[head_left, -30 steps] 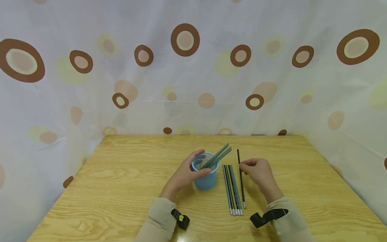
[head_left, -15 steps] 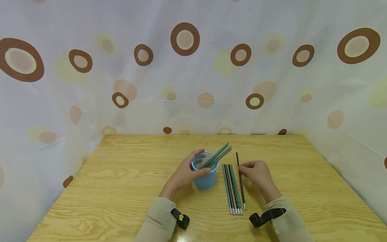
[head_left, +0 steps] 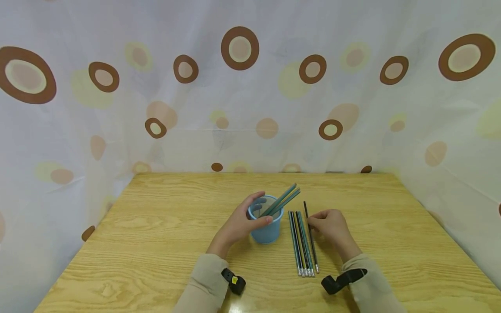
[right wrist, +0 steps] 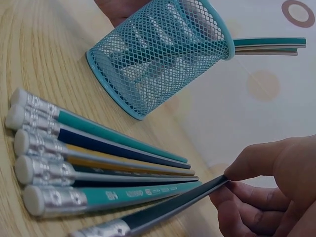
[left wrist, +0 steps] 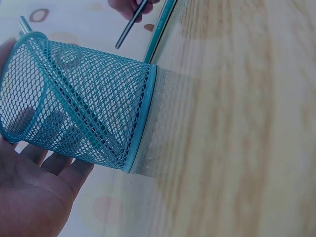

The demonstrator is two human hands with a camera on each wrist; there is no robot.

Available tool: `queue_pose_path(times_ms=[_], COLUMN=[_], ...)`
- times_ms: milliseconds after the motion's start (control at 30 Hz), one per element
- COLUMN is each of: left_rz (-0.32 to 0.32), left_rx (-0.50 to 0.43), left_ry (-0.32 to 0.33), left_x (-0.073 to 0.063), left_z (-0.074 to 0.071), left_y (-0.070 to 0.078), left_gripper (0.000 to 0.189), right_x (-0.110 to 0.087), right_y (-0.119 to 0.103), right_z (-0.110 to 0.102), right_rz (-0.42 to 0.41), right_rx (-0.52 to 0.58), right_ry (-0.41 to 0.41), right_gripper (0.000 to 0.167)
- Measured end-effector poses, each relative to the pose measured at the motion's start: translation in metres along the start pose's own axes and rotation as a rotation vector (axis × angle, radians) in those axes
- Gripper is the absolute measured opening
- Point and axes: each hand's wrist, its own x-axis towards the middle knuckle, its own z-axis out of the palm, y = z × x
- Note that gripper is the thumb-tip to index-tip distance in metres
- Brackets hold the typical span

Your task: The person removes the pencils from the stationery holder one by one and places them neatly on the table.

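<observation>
My left hand (head_left: 238, 227) holds a blue mesh pencil cup (head_left: 266, 233), its thumb over the near rim and its fingers round the far side. Several pencils (head_left: 282, 201) lean out of the cup to the right. Between thumb and fingers my right hand (head_left: 333, 227) pinches a dark pencil (head_left: 314, 252) near its upper part; the metal-and-eraser end points toward me. Just left of it lies a row of pencils (right wrist: 123, 140) in green, dark and yellow, side by side, with white erasers lined up at the near end.
A wood-grain table (head_left: 156, 226) bears everything. Behind it and at both sides hangs a pale curtain (head_left: 242, 100) with brown and yellow spots. Each wrist wears a black camera strap (head_left: 354, 276).
My right hand has drawn the dark pencil slightly left and toward me, so it lies closer to the row. The left hand and the cup have stayed in place.
</observation>
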Motion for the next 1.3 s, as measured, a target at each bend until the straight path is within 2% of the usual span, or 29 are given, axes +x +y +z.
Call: queue_pose_path(times_ms=[633, 1300], left_rz=[0.001, -0.004], left_rx=[0.012, 0.010], left_ry=[0.005, 0.005], left_x=[0.001, -0.001], left_z=[-0.001, 0.000], left_y=[0.002, 0.003], left_gripper=[0.068, 0.069], right_x=[0.002, 0.003], right_y=[0.006, 0.011], right_z=[0.005, 0.009], right_rz=[-0.038, -0.100], right_rx=[-0.028, -0.171], right_ry=[-0.004, 0.006], right_gripper=[0.022, 0.019])
